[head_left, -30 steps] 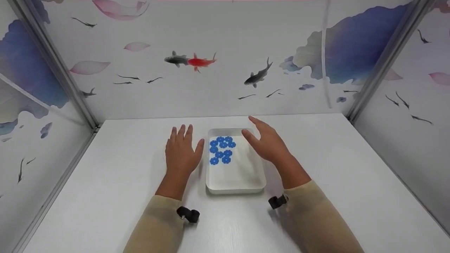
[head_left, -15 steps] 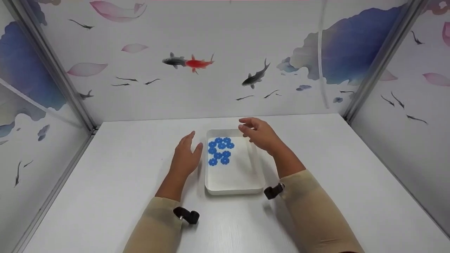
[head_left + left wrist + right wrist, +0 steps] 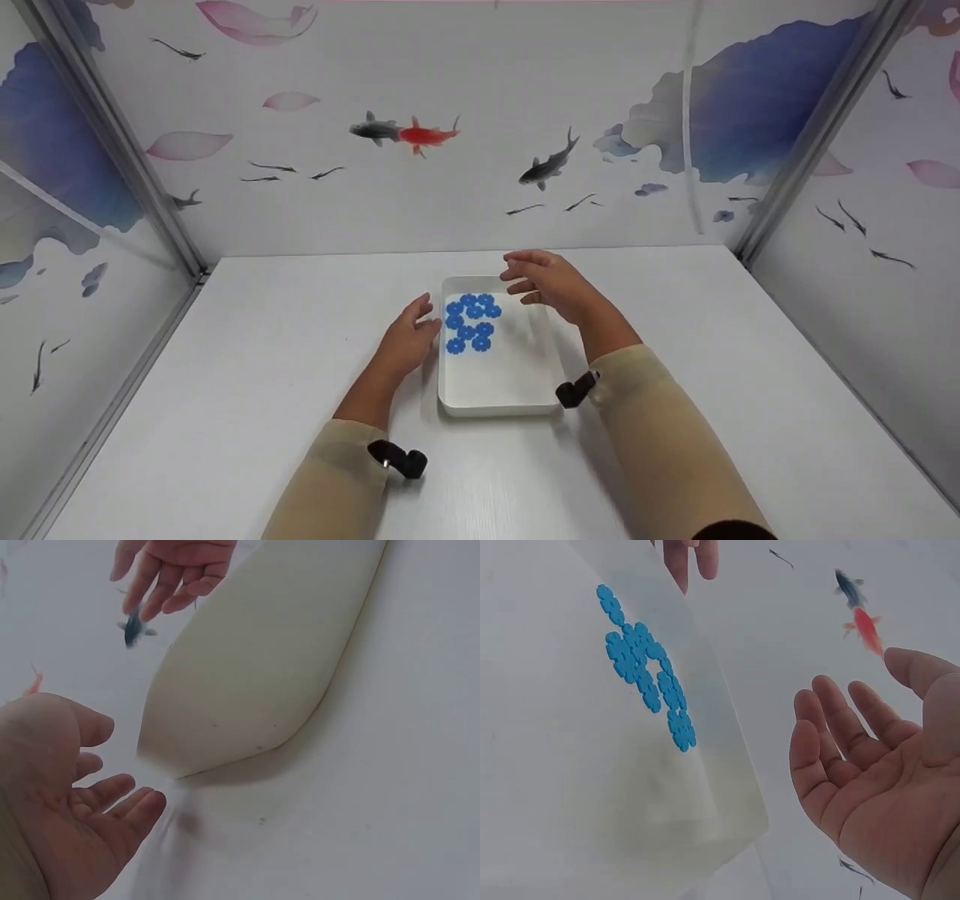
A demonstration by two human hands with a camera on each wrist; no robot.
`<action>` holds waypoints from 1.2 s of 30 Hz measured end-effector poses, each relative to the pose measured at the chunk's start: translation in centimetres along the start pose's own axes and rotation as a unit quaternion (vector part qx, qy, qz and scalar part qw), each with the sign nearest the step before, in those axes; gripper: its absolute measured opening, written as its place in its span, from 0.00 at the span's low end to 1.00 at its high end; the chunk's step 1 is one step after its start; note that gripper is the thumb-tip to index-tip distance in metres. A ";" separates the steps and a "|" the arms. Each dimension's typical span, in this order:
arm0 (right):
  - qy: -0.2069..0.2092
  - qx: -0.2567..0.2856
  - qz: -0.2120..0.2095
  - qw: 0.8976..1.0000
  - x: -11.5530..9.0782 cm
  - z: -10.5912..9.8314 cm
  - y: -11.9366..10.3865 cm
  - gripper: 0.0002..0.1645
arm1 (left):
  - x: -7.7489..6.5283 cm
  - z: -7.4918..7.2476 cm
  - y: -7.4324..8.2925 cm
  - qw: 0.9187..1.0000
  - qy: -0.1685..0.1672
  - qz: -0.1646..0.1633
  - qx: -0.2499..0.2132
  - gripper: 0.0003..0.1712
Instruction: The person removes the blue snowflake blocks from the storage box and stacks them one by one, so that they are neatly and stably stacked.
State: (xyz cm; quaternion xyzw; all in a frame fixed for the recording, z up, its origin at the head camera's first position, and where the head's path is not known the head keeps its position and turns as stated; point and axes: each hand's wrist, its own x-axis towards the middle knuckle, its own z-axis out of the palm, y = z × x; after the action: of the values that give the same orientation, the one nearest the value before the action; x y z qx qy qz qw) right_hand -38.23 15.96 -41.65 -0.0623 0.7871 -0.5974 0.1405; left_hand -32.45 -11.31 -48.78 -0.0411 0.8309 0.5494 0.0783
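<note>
A shallow white tray (image 3: 517, 382) stands on the white table, and several blue flower-shaped pieces (image 3: 466, 332) lie flat in its left and far part. My left hand (image 3: 409, 341) is beside the tray's left wall, fingers loosely bent and holding nothing. In the left wrist view a gap shows between that hand (image 3: 97, 802) and the tray's outer wall (image 3: 247, 667). My right hand (image 3: 555, 285) hovers over the tray's far right corner. The right wrist view shows its fingers relaxed, with nothing in the palm (image 3: 885, 780), apart from the tray.
Printed panels with fish and petals enclose the table (image 3: 262, 337) at the back (image 3: 480, 202) and both sides. Metal posts (image 3: 810, 135) mark the corners. A black wrist camera (image 3: 401, 459) sits on the left sleeve, another black camera (image 3: 577, 390) on the right one.
My left hand has turned and its fingers have bent, moving closer to the tray's left wall. The right hand has shifted left over the far corner, its fingers bending. The blue pieces stay put.
</note>
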 end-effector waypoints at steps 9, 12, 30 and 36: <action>-0.031 0.037 0.025 0.999 1.4 0.5 0.9 0.28 | 0.0 0.3 0.2 0.999 -0.031 -0.029 -0.030 0.38; -0.036 0.033 0.035 0.998 1.8 1.0 0.9 0.27 | -0.2 0.2 0.2 0.997 -0.039 -0.037 -0.047 0.37; 0.013 -0.014 0.052 0.998 4.4 2.2 3.2 0.26 | -0.5 0.5 0.1 0.997 -0.044 -0.037 -0.056 0.33; 0.024 -0.083 0.059 0.995 4.9 2.7 3.4 0.27 | -0.4 0.3 0.0 0.996 -0.043 -0.032 -0.074 0.34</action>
State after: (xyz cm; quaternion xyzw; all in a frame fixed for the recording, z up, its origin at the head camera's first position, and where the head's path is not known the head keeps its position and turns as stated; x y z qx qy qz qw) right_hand -41.84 13.11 -46.27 -0.0128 0.8395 -0.5220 0.1505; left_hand -32.03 -11.05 -48.82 -0.0498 0.7819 0.6081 0.1282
